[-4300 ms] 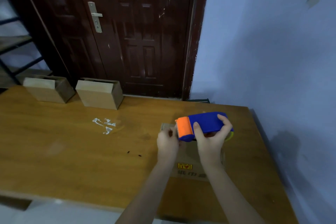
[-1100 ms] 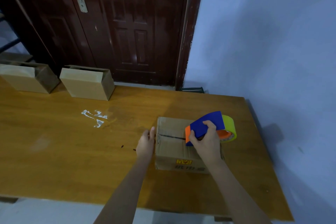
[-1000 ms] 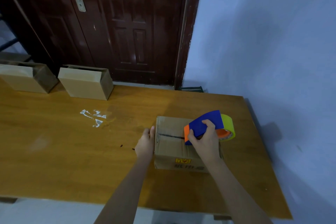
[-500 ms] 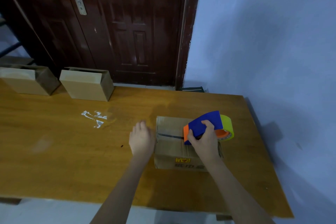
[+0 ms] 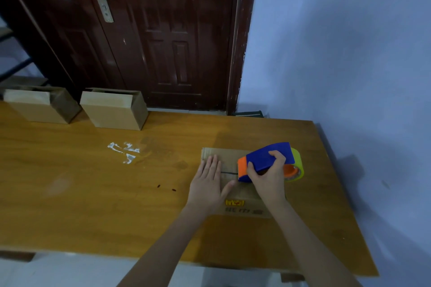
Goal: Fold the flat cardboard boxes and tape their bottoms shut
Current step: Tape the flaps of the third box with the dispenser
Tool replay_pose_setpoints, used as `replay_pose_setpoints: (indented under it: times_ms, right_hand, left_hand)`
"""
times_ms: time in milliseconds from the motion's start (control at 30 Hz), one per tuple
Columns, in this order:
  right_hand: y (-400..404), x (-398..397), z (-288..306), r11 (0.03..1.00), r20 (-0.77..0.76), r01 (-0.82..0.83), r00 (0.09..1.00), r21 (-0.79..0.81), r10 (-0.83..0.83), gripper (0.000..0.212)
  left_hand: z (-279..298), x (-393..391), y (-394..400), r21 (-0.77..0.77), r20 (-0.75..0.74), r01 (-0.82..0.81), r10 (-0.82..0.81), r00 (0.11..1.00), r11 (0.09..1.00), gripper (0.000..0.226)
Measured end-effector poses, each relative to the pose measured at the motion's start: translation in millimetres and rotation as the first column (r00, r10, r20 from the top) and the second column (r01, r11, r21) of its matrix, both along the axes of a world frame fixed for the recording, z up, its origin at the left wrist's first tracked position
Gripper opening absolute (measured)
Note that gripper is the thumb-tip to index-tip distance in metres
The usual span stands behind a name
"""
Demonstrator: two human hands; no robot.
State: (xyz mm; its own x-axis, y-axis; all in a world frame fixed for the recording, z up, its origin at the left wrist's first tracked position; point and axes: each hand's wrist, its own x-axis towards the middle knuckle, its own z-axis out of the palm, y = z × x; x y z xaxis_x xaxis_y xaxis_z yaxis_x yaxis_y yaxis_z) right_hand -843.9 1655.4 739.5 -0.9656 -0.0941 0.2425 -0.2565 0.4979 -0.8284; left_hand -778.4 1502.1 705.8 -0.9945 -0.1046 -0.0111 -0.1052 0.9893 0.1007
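Note:
A folded cardboard box (image 5: 229, 158) stands on the wooden table (image 5: 93, 193) with its bottom flaps turned up and a dark seam running across them. My left hand (image 5: 210, 182) lies flat, fingers spread, on the left part of those flaps. My right hand (image 5: 268, 177) grips a blue and orange tape dispenser (image 5: 265, 158) with a yellow-green tape roll (image 5: 297, 161), pressed onto the seam at the box's right half. A yellow label (image 5: 234, 202) shows on the box's near side.
Two folded cardboard boxes (image 5: 42, 106) (image 5: 114, 108) stand at the table's far left edge. White tape scraps (image 5: 123, 150) stick to the tabletop. A dark door (image 5: 163, 30) is behind the table, and a blue wall (image 5: 349, 53) runs along its right edge.
My left hand has moved from the box's left side onto its top flaps and now lies flat there. The tape dispenser stays on the seam in my right hand.

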Motion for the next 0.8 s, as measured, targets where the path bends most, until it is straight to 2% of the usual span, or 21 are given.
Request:
replay_pose_setpoints:
  times_ms: [133,300,467,567,667,800]
  right_hand:
    - [1.2,-0.6,1.1,0.998,-0.008,-0.043,0.999,0.036,0.043,0.057]
    - [4.3,-3.7,7.9,0.998,-0.048,-0.055,0.997,0.028,0.056,0.057]
    - [10.2,-5.7,9.6,0.988,0.047,-0.001,0.999,-0.153,0.009,0.058]
    - [17.0,-9.4,8.0,0.975,0.045,0.021,0.999,-0.223,-0.011,0.061]
    - [19.3,-10.1,7.1,0.965,0.054,0.025,0.998,-0.262,-0.011,0.062]
    - [51.0,-19.0,18.0,0.924,0.071,0.159,0.987,-0.349,-0.143,0.06]
  left_hand:
    - [3.8,0.3,-0.2,-0.014,0.017,0.001,0.0,1.0,1.0,0.091]
    - [3.9,0.1,0.7,-0.019,0.011,-0.013,0.013,1.0,1.0,0.077]
    - [1.7,0.0,0.0,-0.024,-0.007,0.0,0.0,1.0,1.0,0.097]
    - [2.3,-1.4,2.7,-0.024,-0.012,-0.003,0.002,1.0,1.0,0.096]
    - [3.9,0.4,3.8,-0.018,-0.005,-0.009,0.009,1.0,1.0,0.084]
    - [2.4,1.7,-2.4,-0.002,0.009,-0.013,0.013,1.0,1.0,0.085]
